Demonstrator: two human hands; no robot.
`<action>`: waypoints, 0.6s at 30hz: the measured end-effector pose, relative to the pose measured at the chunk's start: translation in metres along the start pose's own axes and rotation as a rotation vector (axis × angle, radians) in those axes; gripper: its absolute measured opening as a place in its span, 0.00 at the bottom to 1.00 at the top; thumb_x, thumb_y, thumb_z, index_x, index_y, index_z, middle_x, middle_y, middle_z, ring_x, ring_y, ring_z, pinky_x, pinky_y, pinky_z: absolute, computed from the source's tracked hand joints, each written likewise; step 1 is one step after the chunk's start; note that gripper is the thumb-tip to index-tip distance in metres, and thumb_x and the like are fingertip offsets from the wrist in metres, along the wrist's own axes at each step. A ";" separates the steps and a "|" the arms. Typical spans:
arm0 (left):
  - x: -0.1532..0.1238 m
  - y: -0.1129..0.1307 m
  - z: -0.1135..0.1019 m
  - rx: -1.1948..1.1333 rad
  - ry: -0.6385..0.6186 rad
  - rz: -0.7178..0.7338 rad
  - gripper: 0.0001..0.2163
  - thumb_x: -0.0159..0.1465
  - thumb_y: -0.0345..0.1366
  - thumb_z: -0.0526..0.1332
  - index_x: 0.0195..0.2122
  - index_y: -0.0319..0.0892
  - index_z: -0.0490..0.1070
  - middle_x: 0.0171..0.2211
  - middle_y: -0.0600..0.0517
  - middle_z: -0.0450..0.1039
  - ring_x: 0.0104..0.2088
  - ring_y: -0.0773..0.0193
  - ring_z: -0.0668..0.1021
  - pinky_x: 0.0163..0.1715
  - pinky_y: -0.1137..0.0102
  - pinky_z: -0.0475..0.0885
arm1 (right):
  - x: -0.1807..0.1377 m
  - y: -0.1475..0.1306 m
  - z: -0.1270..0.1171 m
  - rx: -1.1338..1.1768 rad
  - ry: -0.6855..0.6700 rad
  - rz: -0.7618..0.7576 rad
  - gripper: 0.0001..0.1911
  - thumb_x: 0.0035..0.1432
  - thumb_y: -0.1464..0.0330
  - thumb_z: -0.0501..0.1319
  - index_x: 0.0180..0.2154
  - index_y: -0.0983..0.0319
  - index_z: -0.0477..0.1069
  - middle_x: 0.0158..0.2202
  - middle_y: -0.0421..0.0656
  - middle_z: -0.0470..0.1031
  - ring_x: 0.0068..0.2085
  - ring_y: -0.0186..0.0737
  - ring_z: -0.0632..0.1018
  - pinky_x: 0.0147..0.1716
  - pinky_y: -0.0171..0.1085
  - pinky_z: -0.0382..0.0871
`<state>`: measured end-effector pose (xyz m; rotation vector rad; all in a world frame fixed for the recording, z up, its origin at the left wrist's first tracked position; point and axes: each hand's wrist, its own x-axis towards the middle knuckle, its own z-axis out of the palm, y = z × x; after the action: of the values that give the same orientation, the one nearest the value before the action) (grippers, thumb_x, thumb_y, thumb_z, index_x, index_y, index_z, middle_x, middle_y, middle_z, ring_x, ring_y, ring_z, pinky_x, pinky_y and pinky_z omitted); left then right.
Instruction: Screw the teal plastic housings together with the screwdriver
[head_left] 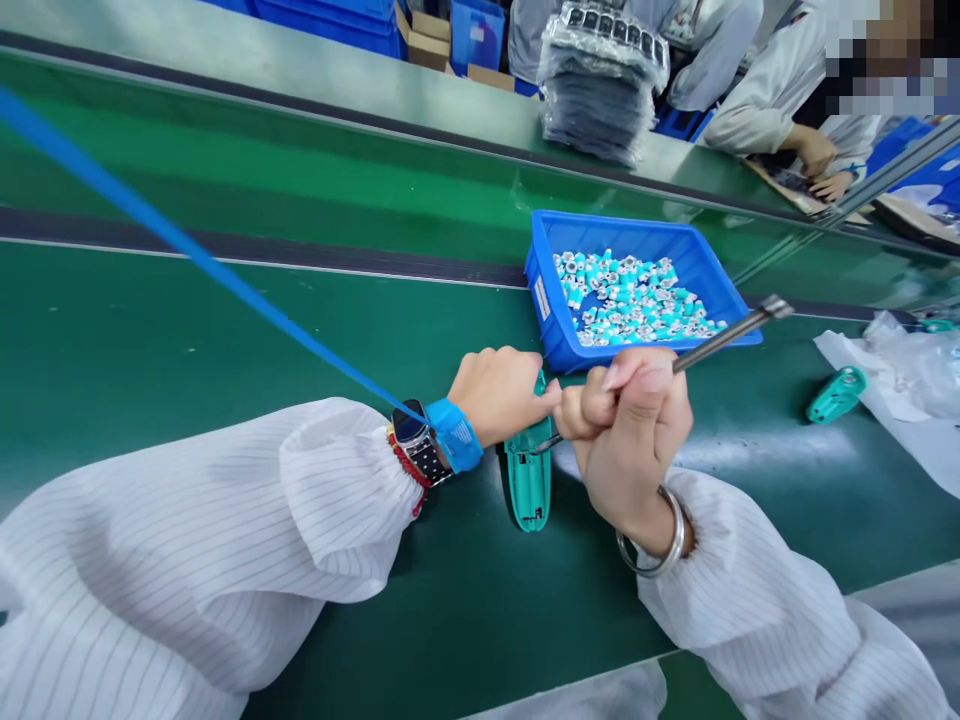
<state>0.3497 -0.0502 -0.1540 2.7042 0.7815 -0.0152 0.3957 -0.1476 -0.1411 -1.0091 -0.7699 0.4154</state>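
Watching from afar, I saw a smooth green worktop (187,350) spread beneath everything. On it sat a blue plastic bin (556,338), rectangular with a broad rim, just beyond both hands. My right hand (634,430) was clenched around a slim, shiny metal rod (720,345); its thin lower end reached the shell (529,490), though I could not tell whether it touched. That shell, teal, elongated and round-ended, lay hollow side up on the worktop, my left hand (496,395) curled over and gripping its upper part. Smallest were glossy teal-and-white pieces (622,300) heaped in the bin.
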 end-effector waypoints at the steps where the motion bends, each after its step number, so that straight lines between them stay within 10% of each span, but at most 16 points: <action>1: 0.000 0.000 0.000 0.006 0.002 0.009 0.19 0.59 0.48 0.47 0.33 0.41 0.72 0.31 0.45 0.75 0.35 0.48 0.77 0.30 0.63 0.66 | 0.002 -0.001 -0.001 0.001 0.013 0.006 0.12 0.62 0.60 0.50 0.28 0.57 0.59 0.16 0.31 0.45 0.15 0.25 0.50 0.14 0.29 0.50; 18: 0.000 -0.002 0.002 0.014 0.005 0.049 0.20 0.61 0.48 0.46 0.36 0.41 0.72 0.31 0.46 0.73 0.37 0.49 0.77 0.32 0.63 0.66 | 0.001 -0.002 0.009 -0.001 0.051 0.018 0.13 0.64 0.61 0.47 0.27 0.57 0.57 0.17 0.31 0.43 0.15 0.25 0.49 0.15 0.29 0.47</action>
<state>0.3493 -0.0493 -0.1564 2.7370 0.7191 -0.0034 0.3896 -0.1427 -0.1364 -1.0246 -0.7160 0.4029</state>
